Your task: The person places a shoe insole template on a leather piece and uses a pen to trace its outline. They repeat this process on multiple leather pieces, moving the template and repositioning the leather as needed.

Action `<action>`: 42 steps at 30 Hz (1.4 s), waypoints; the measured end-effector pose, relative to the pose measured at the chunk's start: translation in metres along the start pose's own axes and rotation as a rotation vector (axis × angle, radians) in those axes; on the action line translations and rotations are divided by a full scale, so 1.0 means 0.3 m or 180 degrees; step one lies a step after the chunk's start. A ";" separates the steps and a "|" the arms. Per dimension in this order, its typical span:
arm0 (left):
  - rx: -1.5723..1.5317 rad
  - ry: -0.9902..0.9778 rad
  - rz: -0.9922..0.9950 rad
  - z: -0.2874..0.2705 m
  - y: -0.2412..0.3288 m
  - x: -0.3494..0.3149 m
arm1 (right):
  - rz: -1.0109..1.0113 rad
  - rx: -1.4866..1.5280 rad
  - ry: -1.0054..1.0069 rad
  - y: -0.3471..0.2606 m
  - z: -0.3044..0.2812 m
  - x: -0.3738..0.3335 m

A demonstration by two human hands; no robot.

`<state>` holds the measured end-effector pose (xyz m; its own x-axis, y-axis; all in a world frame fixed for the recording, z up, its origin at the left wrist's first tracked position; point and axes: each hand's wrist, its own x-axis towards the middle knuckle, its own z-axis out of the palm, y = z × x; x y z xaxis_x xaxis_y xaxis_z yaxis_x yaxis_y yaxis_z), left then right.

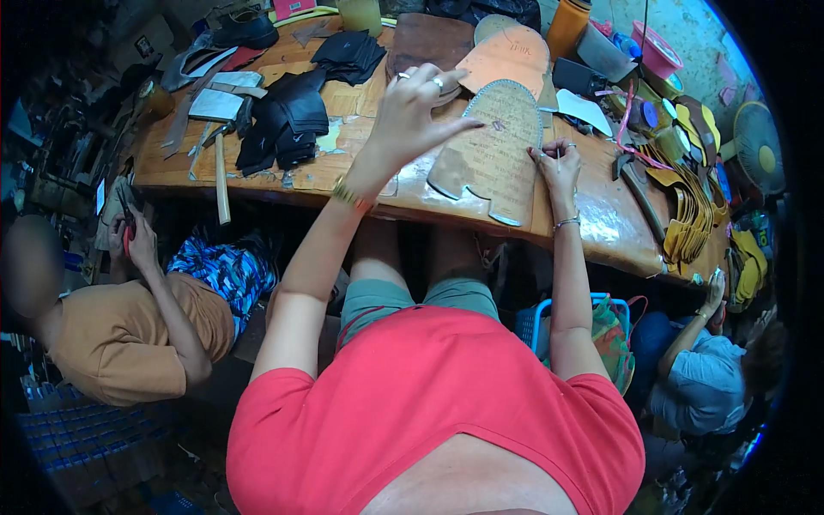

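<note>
Left hand point(412, 107) raised, fingers pinched, seemingly on thread; right hand point(554, 163) pinches the sole's point(493, 146) edge. Stitching looks part done.

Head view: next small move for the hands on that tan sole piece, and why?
Probably bring the raised left hand down onto the tan sole piece. It hangs above the piece's upper left edge, while the right hand pinches the right edge, which looks stitched around.

tan leather sole piece point(496, 146) with pale stitched edge; black leather scraps point(287, 120); brown tabletop point(601, 215); yellow strips point(691, 215); pink bowl point(657, 51).
</note>
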<state>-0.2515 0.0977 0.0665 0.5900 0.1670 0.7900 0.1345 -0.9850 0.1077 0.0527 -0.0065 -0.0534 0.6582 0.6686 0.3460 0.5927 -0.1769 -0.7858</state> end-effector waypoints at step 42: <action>0.0740 -0.2093 -0.0076 0.241 -0.446 0.245 | 0.0526 0.3080 0.0203 0.123 -0.180 -0.048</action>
<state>-0.1686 0.2448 0.0667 0.9344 0.2521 0.2518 0.2772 -0.9583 -0.0694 0.0901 -0.0617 -0.0597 0.7393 0.6435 0.1985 -0.1263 0.4221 -0.8977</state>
